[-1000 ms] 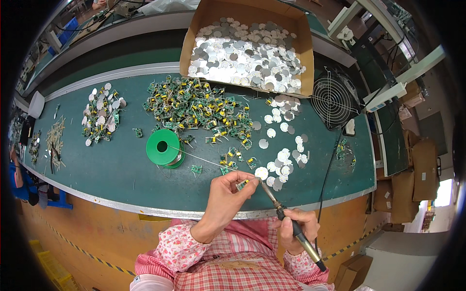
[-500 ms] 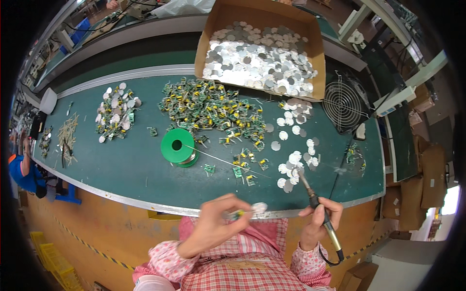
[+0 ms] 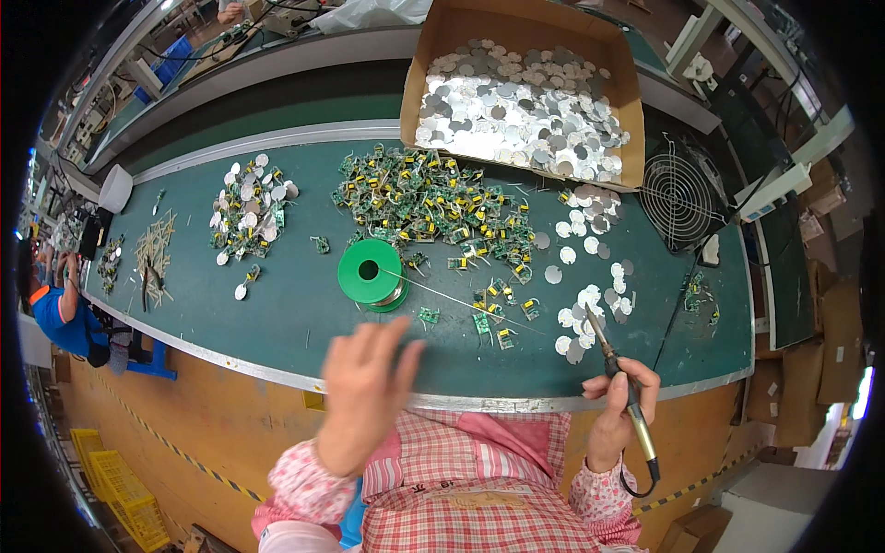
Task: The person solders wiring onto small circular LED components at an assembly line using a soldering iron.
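A: How many hands [image 3: 364,392] can you see?

B: Two. One more hand [image 3: 616,415] is on the right, and it holds one iron [image 3: 623,392].

A: How many spools?

B: One green spool [image 3: 371,273], with one thin wire [image 3: 461,302] coming off it.

A: And boxes?

B: One brown box [image 3: 433,46]. It is full of round discs [image 3: 521,106], too many to count.

A: How many fans?

B: One fan [image 3: 679,201].

A: What about the little green boards?

B: One big pile of boards [image 3: 429,203], far too many to count. About five more lie alone near the spool.

A: Any other piles on the desk [image 3: 277,313]?

B: One mixed pile [image 3: 247,207] on the left and one loose bunch of white discs [image 3: 590,309] on the right.
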